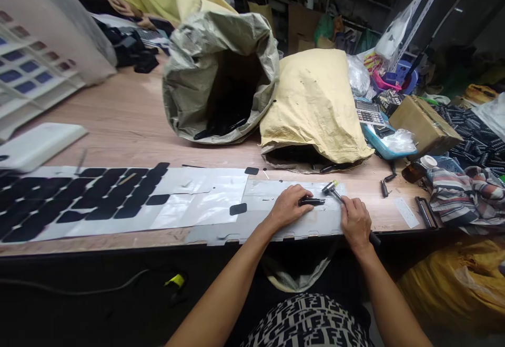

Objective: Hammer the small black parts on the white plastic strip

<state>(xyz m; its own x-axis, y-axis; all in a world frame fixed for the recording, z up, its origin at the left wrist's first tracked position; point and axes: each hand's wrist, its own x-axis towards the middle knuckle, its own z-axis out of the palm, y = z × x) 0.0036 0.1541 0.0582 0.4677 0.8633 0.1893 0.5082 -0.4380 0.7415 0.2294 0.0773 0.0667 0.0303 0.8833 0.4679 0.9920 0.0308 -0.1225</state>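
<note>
Patterned black-and-white cloth (307, 320) covers the person's lap at the edge of the worktop (130, 121). Both bare forearms reach up from it onto a grey sheet (221, 234) with a notched front edge. From where I stand, the left grip (286, 207) is curled palm-down, its fingers closed on the near end of a slim black piece (313, 201). The piece lies flat on the sheet and pokes out to the right. The right grip (355, 222) is wrapped tight round the dark handle of a small hammer (336, 194). The hammer's metal head sits just beyond the free end of the black piece; I cannot tell whether they touch. The two grips are near each other, with the piece between them. Further left lies a white sheet (205, 200) carrying rows of black patches (98, 194). Behind the hands stand an open grey sack (221, 73) and a yellow sack (315, 100), side by side and touching.
</note>
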